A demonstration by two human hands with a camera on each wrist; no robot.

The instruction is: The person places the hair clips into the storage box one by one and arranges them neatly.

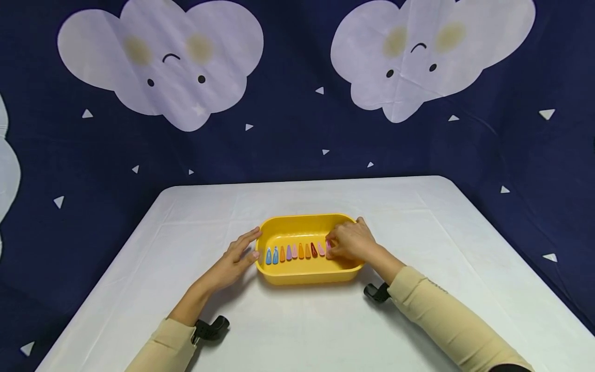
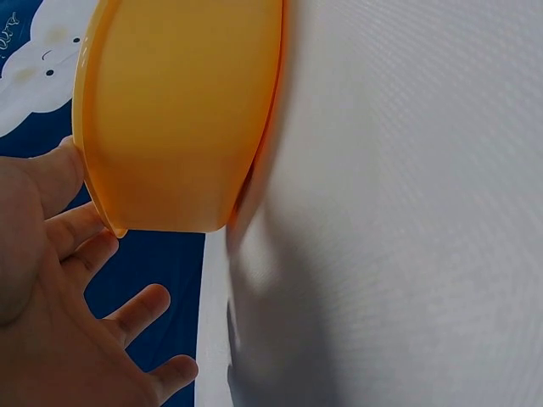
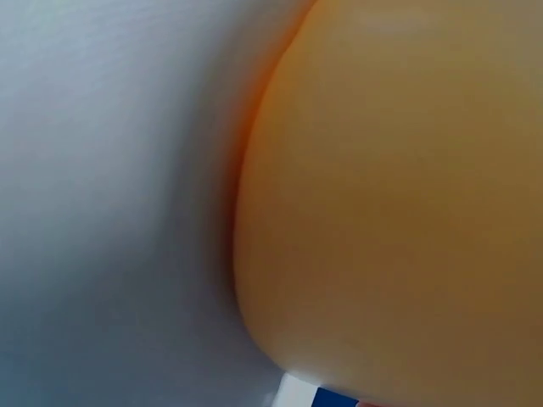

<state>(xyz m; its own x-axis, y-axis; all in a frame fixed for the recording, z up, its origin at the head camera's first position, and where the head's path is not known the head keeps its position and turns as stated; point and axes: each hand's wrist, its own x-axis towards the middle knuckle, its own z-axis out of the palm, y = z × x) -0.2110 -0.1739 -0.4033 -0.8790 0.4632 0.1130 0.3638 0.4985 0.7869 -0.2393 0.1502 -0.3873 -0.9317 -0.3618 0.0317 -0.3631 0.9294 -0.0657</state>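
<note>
A yellow plastic basin (image 1: 307,278) with rounded corners sits on the white table. Across its floor runs a row of small snap hair clips: blue clips (image 1: 275,255) at the left end, then orange, purple and pink ones, and a dark red clip (image 1: 314,250). My right hand (image 1: 351,241) reaches in over the right end, its fingertips pinching a magenta hair clip (image 1: 328,244) that they partly cover. At the basin's left end, my left hand (image 1: 236,262) touches the rim with fingers spread; the left wrist view shows the hand (image 2: 64,271) against the rim from outside.
The white table (image 1: 297,330) spreads around the basin on all sides. Behind it hangs a dark blue cloth (image 1: 288,150) with clouds and small triangles. Black wrist devices (image 1: 211,328) are strapped at both sleeves. Only the basin's outer wall (image 3: 390,212) fills much of the right wrist view.
</note>
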